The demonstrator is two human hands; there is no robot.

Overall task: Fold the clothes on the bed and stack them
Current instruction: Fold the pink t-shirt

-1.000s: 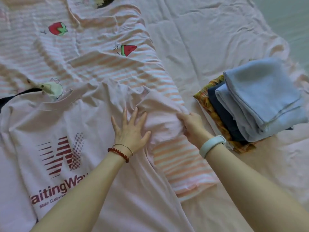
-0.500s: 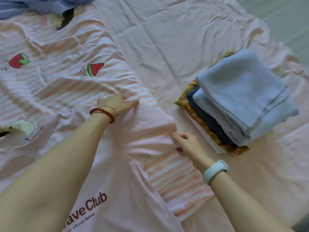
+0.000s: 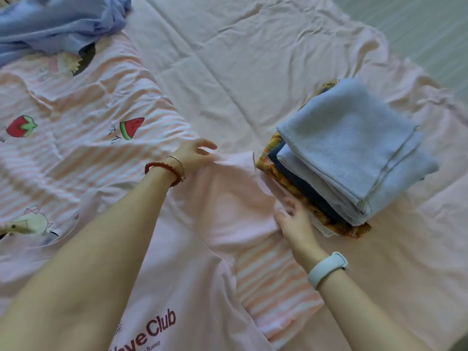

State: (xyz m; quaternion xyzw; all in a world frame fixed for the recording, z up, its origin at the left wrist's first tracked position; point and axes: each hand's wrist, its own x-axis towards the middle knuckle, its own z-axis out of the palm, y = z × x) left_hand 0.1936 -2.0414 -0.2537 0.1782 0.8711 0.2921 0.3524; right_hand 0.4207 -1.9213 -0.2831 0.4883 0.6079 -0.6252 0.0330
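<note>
A soft pale pink T-shirt (image 3: 192,262) with maroon lettering lies at centre on the bed (image 3: 228,59), over a striped fruit-print sheet (image 3: 83,117). The left hand (image 3: 193,155) pinches its sleeve's upper edge; the right hand (image 3: 295,220) pinches the lower corner. At 3 o'clock sits a stack of folded clothes (image 3: 347,158), fleecy blue on top.

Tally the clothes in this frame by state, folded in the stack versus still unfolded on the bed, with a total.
Folded in the stack: 3 told apart with confidence: light blue fleece, navy piece, plaid piece
Unfolded: 3: pink T-shirt held by both hands, striped fruit-print shirt, blue garment
Total: 6
</note>
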